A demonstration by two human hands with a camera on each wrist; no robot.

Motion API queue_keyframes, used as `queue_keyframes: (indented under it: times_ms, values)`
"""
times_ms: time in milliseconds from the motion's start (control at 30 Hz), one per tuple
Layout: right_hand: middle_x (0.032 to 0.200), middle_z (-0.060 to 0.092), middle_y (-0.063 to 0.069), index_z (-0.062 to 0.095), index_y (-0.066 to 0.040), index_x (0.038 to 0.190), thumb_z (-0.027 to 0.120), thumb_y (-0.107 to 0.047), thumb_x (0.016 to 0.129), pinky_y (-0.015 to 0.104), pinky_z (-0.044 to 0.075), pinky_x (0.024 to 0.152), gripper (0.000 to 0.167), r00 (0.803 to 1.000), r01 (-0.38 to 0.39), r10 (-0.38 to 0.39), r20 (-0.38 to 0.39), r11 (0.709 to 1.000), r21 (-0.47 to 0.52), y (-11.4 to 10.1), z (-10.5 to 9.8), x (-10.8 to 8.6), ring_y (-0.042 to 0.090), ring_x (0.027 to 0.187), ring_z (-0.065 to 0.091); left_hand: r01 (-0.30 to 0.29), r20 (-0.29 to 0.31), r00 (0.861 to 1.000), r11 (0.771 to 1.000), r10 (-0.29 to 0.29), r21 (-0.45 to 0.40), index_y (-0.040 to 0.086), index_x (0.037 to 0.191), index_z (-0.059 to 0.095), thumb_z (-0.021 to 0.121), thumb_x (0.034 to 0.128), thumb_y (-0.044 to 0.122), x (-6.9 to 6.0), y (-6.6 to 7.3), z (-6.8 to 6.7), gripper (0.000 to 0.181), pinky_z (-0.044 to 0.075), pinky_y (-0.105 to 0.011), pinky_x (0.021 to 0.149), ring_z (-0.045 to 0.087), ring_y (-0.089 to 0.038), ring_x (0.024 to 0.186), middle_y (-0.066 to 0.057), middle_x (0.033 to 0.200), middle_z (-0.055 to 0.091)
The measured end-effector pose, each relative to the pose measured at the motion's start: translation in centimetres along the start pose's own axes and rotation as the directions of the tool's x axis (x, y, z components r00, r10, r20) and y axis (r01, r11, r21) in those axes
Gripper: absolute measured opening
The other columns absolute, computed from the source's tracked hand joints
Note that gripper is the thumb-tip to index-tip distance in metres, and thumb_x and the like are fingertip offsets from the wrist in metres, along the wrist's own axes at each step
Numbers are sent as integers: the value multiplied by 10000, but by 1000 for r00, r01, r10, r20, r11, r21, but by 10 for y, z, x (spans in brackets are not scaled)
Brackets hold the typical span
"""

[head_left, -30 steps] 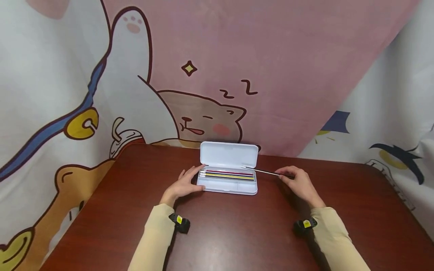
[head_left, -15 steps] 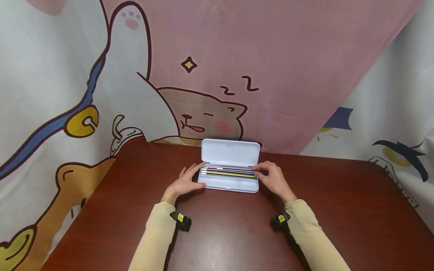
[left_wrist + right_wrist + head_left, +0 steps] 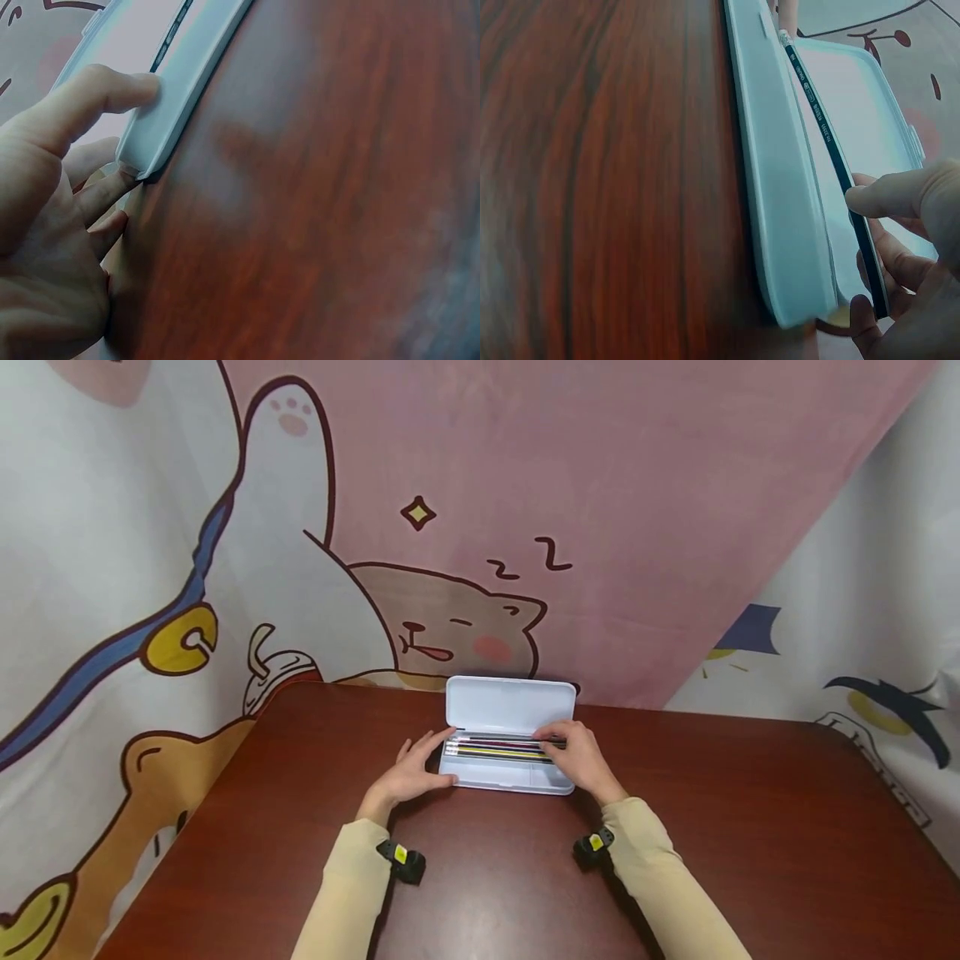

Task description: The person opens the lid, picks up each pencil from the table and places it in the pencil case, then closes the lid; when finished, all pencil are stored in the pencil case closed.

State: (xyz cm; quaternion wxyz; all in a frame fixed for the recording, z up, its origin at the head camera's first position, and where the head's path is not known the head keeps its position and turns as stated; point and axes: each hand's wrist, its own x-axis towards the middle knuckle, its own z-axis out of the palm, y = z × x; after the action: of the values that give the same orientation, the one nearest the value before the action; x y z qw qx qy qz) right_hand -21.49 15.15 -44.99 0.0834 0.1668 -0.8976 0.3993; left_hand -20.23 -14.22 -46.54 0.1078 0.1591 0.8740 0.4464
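A white pencil case (image 3: 512, 703) stands with its lid raised near the back of the table. Several coloured pencils (image 3: 495, 752) lie side by side in it, red and yellow ones among them. My left hand (image 3: 405, 777) holds the case's left end, thumb on the front rim and index finger at the rear corner. In the right wrist view, a dark pencil (image 3: 823, 127) with printed lettering and a pale end is pinched between my right hand's thumb and fingers. That right hand (image 3: 581, 758) is over the right end of the case and hides part of the pencils.
A reddish-brown wooden table (image 3: 495, 877) carries the case. Right behind its back edge hangs a cloth (image 3: 637, 527) printed with cartoon animals. The case's front compartment (image 3: 487, 772) shows a divider near its right end.
My right hand has moved left with the dark pencil, from the table's right side to above the case's right end. My left hand has stayed on the case's left end.
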Motion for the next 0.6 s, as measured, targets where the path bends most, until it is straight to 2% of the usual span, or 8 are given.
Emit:
queue_keyframes:
  times_ms: [367,600]
  values:
    - [931,688,106,745,-26,914,699,44,812,460,471,858,132,999,19,-19,-27,1000,-7,-8,17,3,293,937,619,-4,-5,1000,1000,4,12,125,1486,377,752,789,225,0,-1,3,798,-56,-511,1135,147,-335,1441,-144,1494,383]
    - [978,680,119,746,-38,948,701,4,826,501,421,898,136,1000,5,-6,-18,999,-36,-7,15,2,312,984,591,11,-15,1000,1000,-11,1,119,1489,371,753,787,216,-2,3,1,805,-56,-502,1137,140,-328,1444,-150,1501,370]
